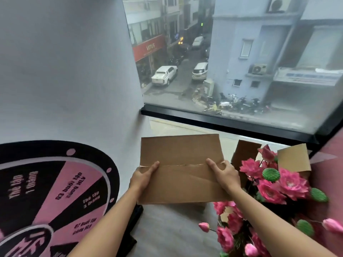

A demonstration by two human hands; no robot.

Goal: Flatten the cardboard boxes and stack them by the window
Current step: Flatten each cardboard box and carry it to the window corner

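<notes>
Soft grey daylight pours in through the window (232, 62), flat and overcast, no hard sun anywhere. The street outside looks hazy and washed out, fine detail smeared. Indoors it's evenly lit; the wall (65, 71) shows a gentle falloff toward the left. A faint shadow sits on the floor (176, 229) under the box (181, 169). Wide-angle bending is strong: the window frame curves and tilts. The flowers (269, 186) at lower right go slightly soft.
</notes>
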